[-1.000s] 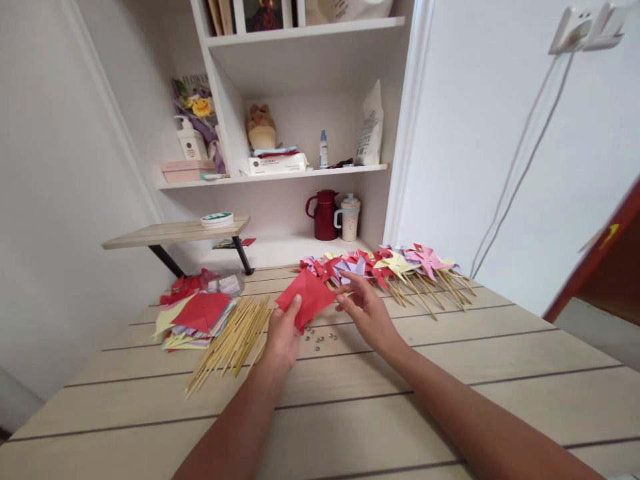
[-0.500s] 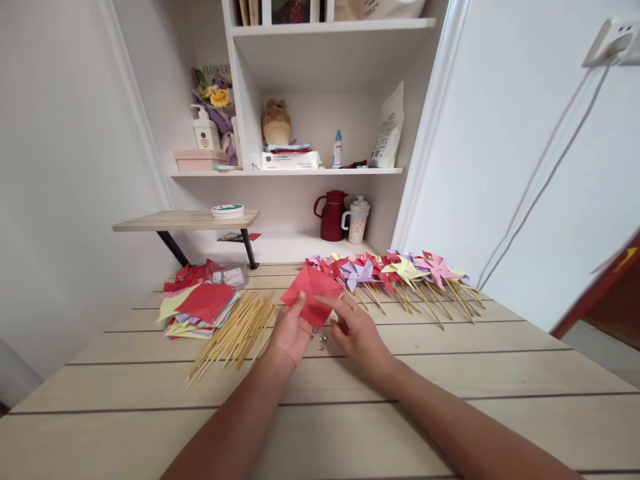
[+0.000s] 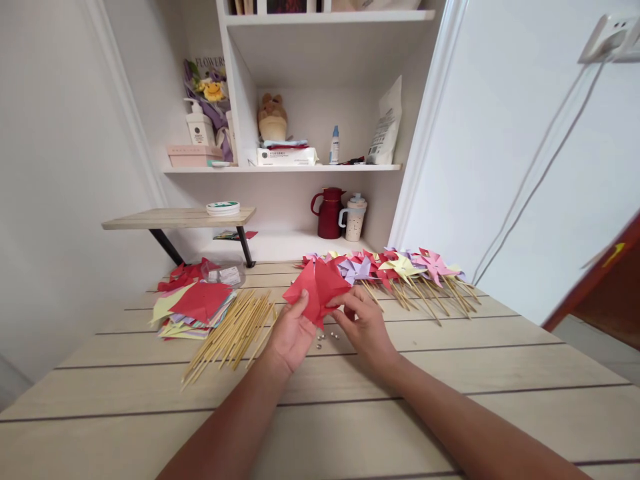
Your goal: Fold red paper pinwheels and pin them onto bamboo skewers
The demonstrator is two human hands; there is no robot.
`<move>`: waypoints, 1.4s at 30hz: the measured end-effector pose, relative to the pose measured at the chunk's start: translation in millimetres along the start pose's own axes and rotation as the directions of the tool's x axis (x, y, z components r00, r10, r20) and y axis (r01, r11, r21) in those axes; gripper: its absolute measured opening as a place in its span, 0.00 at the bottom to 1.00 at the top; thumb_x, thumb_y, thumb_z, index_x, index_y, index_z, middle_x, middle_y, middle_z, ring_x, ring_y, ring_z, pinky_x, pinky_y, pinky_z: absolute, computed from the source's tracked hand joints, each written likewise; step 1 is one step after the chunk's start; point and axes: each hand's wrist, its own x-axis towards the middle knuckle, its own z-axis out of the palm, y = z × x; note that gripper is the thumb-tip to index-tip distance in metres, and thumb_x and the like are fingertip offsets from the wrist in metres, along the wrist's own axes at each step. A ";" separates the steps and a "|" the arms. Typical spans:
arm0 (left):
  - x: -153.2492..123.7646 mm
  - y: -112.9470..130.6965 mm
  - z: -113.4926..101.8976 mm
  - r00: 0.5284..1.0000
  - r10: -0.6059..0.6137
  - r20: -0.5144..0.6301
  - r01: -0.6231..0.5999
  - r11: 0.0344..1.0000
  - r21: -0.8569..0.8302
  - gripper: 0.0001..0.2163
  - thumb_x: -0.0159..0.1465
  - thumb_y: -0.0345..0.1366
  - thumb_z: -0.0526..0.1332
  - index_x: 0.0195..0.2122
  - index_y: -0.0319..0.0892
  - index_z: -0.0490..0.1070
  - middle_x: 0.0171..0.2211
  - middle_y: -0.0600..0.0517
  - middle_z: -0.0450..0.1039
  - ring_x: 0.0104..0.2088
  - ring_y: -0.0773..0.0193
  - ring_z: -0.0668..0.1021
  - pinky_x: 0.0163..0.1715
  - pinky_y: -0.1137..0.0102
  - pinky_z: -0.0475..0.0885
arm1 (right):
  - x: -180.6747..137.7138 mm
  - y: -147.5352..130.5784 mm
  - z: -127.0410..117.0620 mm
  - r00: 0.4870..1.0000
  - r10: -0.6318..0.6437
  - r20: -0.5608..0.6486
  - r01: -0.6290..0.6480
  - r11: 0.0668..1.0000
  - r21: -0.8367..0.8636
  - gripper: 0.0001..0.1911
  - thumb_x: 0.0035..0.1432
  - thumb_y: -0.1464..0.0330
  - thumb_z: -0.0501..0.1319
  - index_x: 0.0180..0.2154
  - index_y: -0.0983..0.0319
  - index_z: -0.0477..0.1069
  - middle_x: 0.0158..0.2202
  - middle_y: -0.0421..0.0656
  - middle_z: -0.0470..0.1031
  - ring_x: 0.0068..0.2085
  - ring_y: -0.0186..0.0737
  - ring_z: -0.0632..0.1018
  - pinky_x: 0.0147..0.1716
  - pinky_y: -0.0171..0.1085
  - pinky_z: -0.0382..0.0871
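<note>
Our right hand (image 3: 366, 327), a moment ago pointing across the paper (image 3: 316, 288) above the table (image 3: 330, 433), now pinches its four-o'clock edge; our left hand (image 3: 291, 339) clamps seven o'clock, so we're likely shaping it.

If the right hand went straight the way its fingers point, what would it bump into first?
The right hand would meet the red paper first; its fingertips seem to be right at it. Past that, maybe the left hand, though depth is hard to judge.
</note>
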 end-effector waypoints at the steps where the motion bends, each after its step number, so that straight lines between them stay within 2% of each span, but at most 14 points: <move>1: -0.5 -0.7 0.9 1.000 0.000 0.016 0.000 1.000 0.009 0.14 0.62 0.39 0.67 0.47 0.38 0.77 0.49 0.43 0.81 0.57 0.53 0.76 0.58 0.61 0.71 | 1.0 -0.6 -1.1 0.999 0.032 -0.012 -0.032 0.999 0.012 0.04 0.59 0.71 0.64 0.33 0.57 0.78 0.30 0.41 0.67 0.31 0.40 0.68 0.30 0.38 0.63; 5: -0.8 -2.6 1.6 0.999 0.014 0.052 -0.015 1.000 0.009 0.14 0.63 0.38 0.66 0.48 0.39 0.77 0.50 0.44 0.80 0.56 0.54 0.77 0.59 0.61 0.70 | 3.7 -2.8 -4.9 0.991 0.125 -0.049 -0.123 0.991 0.046 0.04 0.57 0.66 0.68 0.30 0.58 0.79 0.28 0.41 0.70 0.31 0.41 0.68 0.31 0.39 0.63; 11: -0.7 -3.2 0.9 0.998 0.029 0.058 -0.031 0.999 0.017 0.12 0.64 0.36 0.66 0.48 0.40 0.77 0.50 0.45 0.80 0.52 0.56 0.80 0.57 0.60 0.72 | 4.5 -3.4 -7.3 0.987 0.159 -0.037 -0.157 0.987 0.041 0.09 0.60 0.64 0.66 0.28 0.58 0.80 0.29 0.42 0.74 0.34 0.42 0.71 0.34 0.39 0.64; 16: -4.0 -2.6 5.0 0.997 0.053 0.064 -0.059 0.994 0.093 0.12 0.61 0.35 0.68 0.45 0.39 0.78 0.47 0.45 0.82 0.53 0.55 0.79 0.57 0.61 0.71 | 4.8 0.4 -7.6 0.982 0.182 -0.049 -0.182 0.983 0.009 0.10 0.59 0.62 0.66 0.28 0.59 0.81 0.29 0.44 0.74 0.34 0.44 0.72 0.35 0.40 0.65; 22: -6.4 -3.0 7.2 0.997 0.051 0.064 -0.062 0.980 0.187 0.14 0.58 0.38 0.71 0.43 0.37 0.79 0.46 0.42 0.82 0.52 0.53 0.80 0.55 0.62 0.71 | 4.4 4.1 -7.5 0.983 0.171 -0.061 -0.169 0.985 0.030 0.10 0.57 0.61 0.67 0.28 0.60 0.81 0.30 0.44 0.74 0.33 0.44 0.74 0.34 0.40 0.65; 29: -7.9 -4.9 7.5 0.998 0.058 0.009 -0.058 0.959 0.278 0.13 0.56 0.37 0.72 0.41 0.39 0.81 0.43 0.44 0.83 0.47 0.55 0.82 0.49 0.65 0.73 | 5.0 3.0 -7.0 0.966 0.251 -0.062 -0.247 0.967 0.065 0.12 0.55 0.60 0.68 0.27 0.61 0.77 0.28 0.42 0.73 0.31 0.43 0.73 0.32 0.39 0.64; 35: -7.7 -7.1 7.1 0.990 0.142 0.005 -0.136 0.932 0.336 0.14 0.54 0.36 0.73 0.42 0.41 0.82 0.46 0.46 0.82 0.48 0.56 0.81 0.54 0.63 0.71 | 6.4 0.8 -8.1 0.972 0.227 -0.061 -0.224 0.974 0.041 0.12 0.55 0.60 0.68 0.26 0.60 0.75 0.27 0.42 0.74 0.31 0.43 0.73 0.32 0.39 0.64; 42: -1.4 -16.4 -1.9 0.950 0.290 -0.113 -0.184 0.816 0.548 0.12 0.55 0.38 0.71 0.39 0.39 0.82 0.39 0.46 0.83 0.41 0.55 0.82 0.47 0.62 0.74 | 6.0 0.6 -6.2 0.979 0.204 -0.021 -0.203 0.978 0.054 0.12 0.55 0.60 0.68 0.27 0.60 0.75 0.28 0.42 0.75 0.32 0.44 0.74 0.32 0.39 0.65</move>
